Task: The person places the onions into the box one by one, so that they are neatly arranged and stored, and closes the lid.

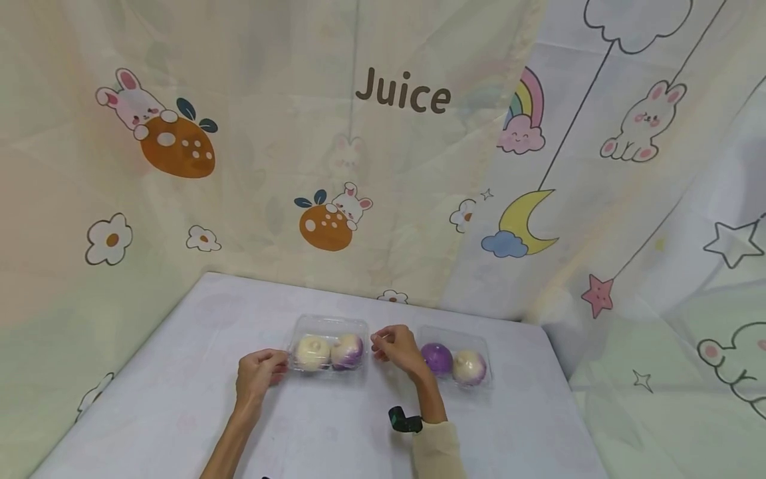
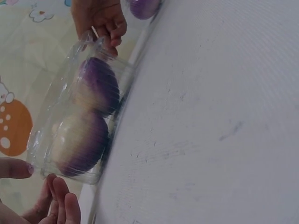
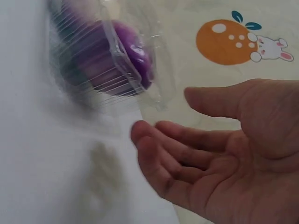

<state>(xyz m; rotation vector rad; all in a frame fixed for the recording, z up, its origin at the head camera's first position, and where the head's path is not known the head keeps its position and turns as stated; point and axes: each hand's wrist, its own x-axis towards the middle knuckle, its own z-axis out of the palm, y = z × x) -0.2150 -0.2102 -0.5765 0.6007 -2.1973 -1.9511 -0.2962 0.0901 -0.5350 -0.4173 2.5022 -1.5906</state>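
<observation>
A clear plastic clamshell box [image 1: 329, 326] sits on the table with two round cream-and-purple pieces [image 1: 314, 352] inside; their exact kind is unclear. At its left end is my left hand [image 1: 258, 376]. In the left wrist view, the thumb [image 2: 16, 168] touches the box's corner, with the other fingertips close below it and spread from the thumb. My right hand [image 1: 397, 347] hovers just off the box's right end. The right wrist view shows its fingers loosely bent, holding nothing, with a gap to the box [image 3: 112, 56].
A second clear box [image 1: 457, 339] stands to the right, behind my right forearm, holding a purple ball [image 1: 437, 359] and a cream-and-purple one [image 1: 469, 368]. The white table [image 1: 335, 439] meets a printed curtain [image 1: 257, 219] at its back edge.
</observation>
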